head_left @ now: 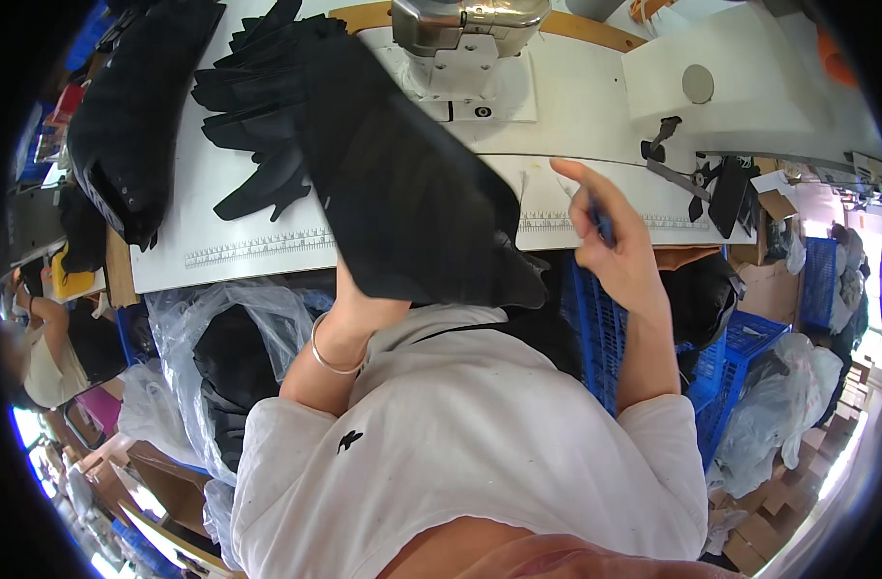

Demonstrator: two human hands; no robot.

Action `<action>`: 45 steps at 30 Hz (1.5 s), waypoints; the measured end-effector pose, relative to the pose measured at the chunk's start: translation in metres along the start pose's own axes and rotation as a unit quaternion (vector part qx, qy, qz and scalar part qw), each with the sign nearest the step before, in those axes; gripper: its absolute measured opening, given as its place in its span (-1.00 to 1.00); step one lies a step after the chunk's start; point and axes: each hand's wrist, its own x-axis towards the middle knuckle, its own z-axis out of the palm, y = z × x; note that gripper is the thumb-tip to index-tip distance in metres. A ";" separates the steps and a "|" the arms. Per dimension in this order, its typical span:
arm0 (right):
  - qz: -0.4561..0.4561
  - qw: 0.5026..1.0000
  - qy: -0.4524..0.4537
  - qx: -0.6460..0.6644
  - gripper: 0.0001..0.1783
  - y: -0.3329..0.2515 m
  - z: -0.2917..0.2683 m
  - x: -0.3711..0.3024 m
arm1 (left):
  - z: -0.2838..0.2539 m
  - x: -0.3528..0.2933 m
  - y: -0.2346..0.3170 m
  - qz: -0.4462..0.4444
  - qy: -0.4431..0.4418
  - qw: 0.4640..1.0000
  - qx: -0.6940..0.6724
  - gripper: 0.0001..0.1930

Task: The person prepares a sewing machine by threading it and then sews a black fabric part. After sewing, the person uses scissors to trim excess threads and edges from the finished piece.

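A large black fabric piece [402, 183] is held up in front of me, over the table's near edge. My left hand [371, 309] grips it from below; its fingers are hidden behind the cloth. To the right of the cloth, my right hand [610, 232] is raised and apart from it. A small tool with a dark blue handle [603, 224] lies in that hand under the curled fingers, while the index finger points out to the left. The tool's tip is too thin to make out well. Several cut black pieces [257, 125] lie fanned out behind the cloth on the left.
A sewing machine [470, 58] stands at the back of the white table [576, 106], which has a ruler strip [257, 249] along its front. Another black bundle [132, 116] lies far left. Below are a clear plastic bag [185, 347] and blue crates [740, 347]. Another person [50, 357] sits far left.
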 end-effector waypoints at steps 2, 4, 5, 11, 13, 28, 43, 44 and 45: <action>-0.058 0.996 -0.062 -0.026 -0.55 -0.003 -0.009 -0.001 | -0.002 0.006 0.004 0.027 -0.067 0.995 0.073 -0.80; -0.084 0.987 -0.116 -0.066 -0.50 -0.010 -0.017 -0.003 | 0.005 0.008 0.006 -0.003 -0.070 0.997 0.030 -0.79; -0.072 0.986 -0.126 -0.076 -0.51 -0.016 -0.018 -0.003 | 0.006 0.009 0.005 -0.005 -0.067 0.997 0.025 -0.76; -0.041 0.988 -0.107 -0.101 -0.67 -0.023 -0.008 0.001 | 0.005 0.008 -0.002 -0.019 -0.059 0.998 0.022 -0.73; -0.041 0.985 -0.120 -0.118 -0.72 -0.030 -0.006 0.004 | 0.004 0.007 -0.004 -0.021 -0.055 0.998 0.029 -0.73; -0.027 0.997 -0.041 -0.062 -0.71 -0.014 -0.013 0.007 | -0.001 -0.002 -0.022 -0.013 -0.023 0.996 0.091 -0.71; 0.093 0.987 0.107 0.077 -0.79 0.006 0.013 0.027 | 0.032 0.021 0.007 -0.106 0.039 0.982 -0.148 -0.87; 0.062 0.989 0.093 0.100 -0.79 0.010 0.008 0.022 | 0.032 0.023 0.006 -0.099 0.051 0.982 -0.150 -0.87; 0.032 0.992 0.078 0.095 -0.78 0.009 0.009 0.015 | 0.035 0.027 0.007 -0.089 0.058 0.982 -0.156 -0.86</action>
